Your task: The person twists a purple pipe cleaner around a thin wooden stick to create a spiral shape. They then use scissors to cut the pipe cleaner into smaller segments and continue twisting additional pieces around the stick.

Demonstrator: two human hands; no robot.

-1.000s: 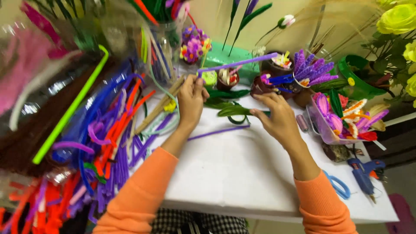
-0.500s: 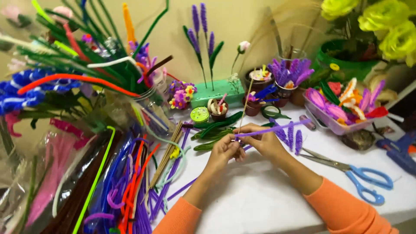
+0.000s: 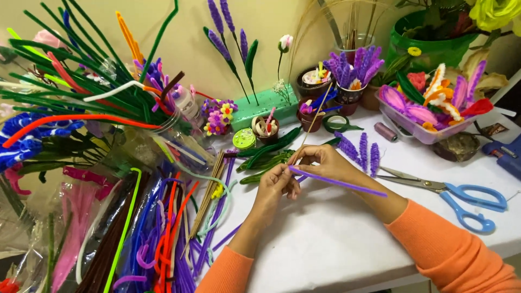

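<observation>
Over the white table (image 3: 336,249), left hand (image 3: 274,187) and right hand (image 3: 320,160) fingertips together, each grip pinching a purple pipe cleaner (image 3: 339,183)

scissors (image 3: 456,195) on table (image 3: 325,244) right of hands, pipe cleaner pile (image 3: 157,239) left, flower pots (image 3: 347,87) behind

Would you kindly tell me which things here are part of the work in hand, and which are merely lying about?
In hand:
- purple pipe cleaner, held by left hand and right hand
- thin wooden stick, pinched at the fingers

Lying about:
- blue scissors
- lime round tin
- green foam block
- clear tray of petals
</observation>
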